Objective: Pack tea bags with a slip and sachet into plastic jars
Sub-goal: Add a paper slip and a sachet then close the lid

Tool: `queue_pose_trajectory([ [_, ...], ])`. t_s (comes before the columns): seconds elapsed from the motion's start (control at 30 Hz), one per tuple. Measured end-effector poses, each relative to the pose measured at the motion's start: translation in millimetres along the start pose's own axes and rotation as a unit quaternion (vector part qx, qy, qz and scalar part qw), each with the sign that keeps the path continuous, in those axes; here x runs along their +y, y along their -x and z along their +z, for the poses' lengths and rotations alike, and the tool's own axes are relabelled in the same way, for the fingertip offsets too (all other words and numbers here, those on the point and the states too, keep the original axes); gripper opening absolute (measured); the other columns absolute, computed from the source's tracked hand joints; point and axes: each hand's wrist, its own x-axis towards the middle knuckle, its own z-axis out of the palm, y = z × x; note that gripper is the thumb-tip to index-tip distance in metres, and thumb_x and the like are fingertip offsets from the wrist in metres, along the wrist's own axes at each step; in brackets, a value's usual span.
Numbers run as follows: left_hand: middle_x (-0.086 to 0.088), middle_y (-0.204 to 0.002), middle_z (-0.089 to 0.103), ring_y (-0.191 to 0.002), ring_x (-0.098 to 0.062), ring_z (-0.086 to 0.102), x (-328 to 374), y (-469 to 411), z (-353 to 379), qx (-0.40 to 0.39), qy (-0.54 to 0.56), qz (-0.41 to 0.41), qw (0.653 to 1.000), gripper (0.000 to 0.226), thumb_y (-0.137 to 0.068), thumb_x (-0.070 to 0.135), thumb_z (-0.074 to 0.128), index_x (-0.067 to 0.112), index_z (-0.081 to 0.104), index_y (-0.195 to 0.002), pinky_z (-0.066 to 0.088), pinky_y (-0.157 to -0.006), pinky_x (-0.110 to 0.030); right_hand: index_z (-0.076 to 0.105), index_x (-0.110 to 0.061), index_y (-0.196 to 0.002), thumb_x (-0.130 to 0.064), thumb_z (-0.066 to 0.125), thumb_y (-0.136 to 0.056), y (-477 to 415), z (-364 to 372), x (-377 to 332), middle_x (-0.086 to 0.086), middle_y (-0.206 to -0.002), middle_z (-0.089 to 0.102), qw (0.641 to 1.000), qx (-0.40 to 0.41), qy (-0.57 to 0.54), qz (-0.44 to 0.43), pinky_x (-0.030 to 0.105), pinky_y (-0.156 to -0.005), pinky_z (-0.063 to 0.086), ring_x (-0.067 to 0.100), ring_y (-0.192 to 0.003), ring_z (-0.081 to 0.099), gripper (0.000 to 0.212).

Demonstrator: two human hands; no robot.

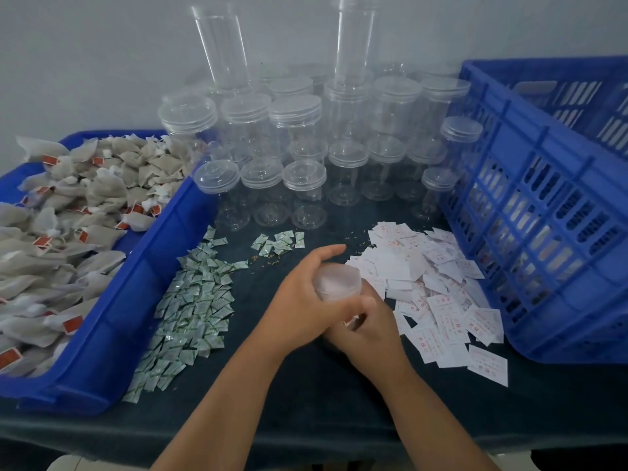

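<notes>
A bench (306,406) draped in dark teal cloth fills the lower view. At nine o'clock sits a shallow blue plastic tray (136,300), its near corner reaching toward seven o'clock. At three o'clock stands a taller blue crate (550,273), its walls pierced by rows of slots. Small brown crumbs (268,258) dot the cloth near the centre. A pale grey wall (102,45) spans twelve o'clock.

Clear glossy plastic jars (299,130) are gleaming at the far side; the held jar (336,280) is looking cloudier. Smooth blue plastic is forming the left tray (163,253) and the right slotted crate (530,205). Matt gauzy tea bags (85,185) are filling the tray; shiny sachets (193,300) and matt paper slips (438,283) are lying on dark felt-like cloth (323,402).
</notes>
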Motion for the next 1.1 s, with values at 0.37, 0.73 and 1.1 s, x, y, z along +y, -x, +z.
queue_pose_trajectory([
  [0.37,-0.001,-0.131,0.072,-0.115,-0.025,0.071,4,-8,3,-0.103,0.134,0.019,0.985,0.058,-0.088,0.046,0.075,0.039,0.058,-0.143,0.057,-0.092,-0.041,0.072,-0.027,-0.114,-0.068,0.087,-0.071,0,-11,-8,-0.002,-0.098,0.077,0.995,-0.042,-0.058,0.064,0.033,-0.071,0.061,0.021,-0.088,0.074,0.062],
  [0.73,0.009,-0.088,0.076,-0.083,-0.012,0.072,9,-60,62,0.052,0.029,0.006,0.998,0.031,-0.108,0.034,0.05,0.029,0.075,-0.09,0.057,-0.072,-0.032,0.058,-0.057,-0.123,-0.071,0.078,-0.072,-1,-86,-117,-0.028,-0.127,0.058,0.955,0.136,0.25,-0.084,0.011,-0.09,0.047,0.0,-0.126,0.052,0.056],
  [1.1,0.015,-0.065,0.065,-0.063,0.001,0.064,-37,-84,89,0.086,-0.102,0.138,0.981,0.047,-0.1,0.055,0.053,0.02,0.067,-0.071,0.043,-0.054,-0.012,0.059,-0.036,-0.128,-0.058,0.087,-0.057,-100,-240,-288,-0.004,-0.116,0.065,0.89,0.266,0.368,-0.026,0.043,-0.079,0.069,0.014,-0.089,0.077,0.079],
])
